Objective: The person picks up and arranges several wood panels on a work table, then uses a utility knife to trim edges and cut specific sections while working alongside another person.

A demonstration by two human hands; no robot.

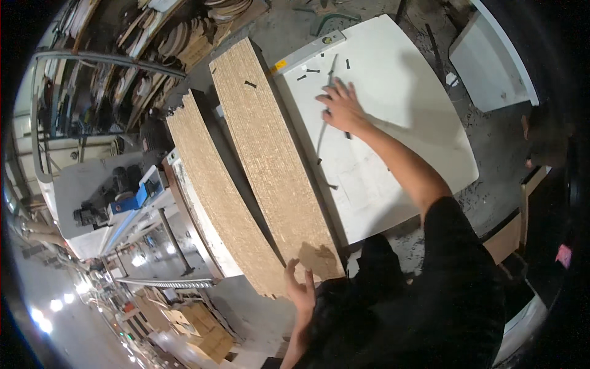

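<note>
My right hand (344, 112) reaches over a white board (418, 117), its fingers spread beside a thin dark strip (322, 136) that runs partly beneath them. A short black piece (348, 134) lies just under the wrist. More small black pieces (313, 71) are scattered near the board's far edge. My left hand (300, 288) hovers at the near end of two long stacks of tan particleboard, fingers curled but apart, with nothing seen in them. The wider stack (264, 135) carries a black piece (250, 84) on top; the narrower stack (212, 178) stands to its left across a dark gap.
A grey spirit level (316, 51) lies along the white board's far left edge. Racks of board offcuts (132, 37) stand at the far left. A machine with a grey table (92, 190) and cardboard boxes (200, 332) are on the left. A white panel (491, 61) stands at far right.
</note>
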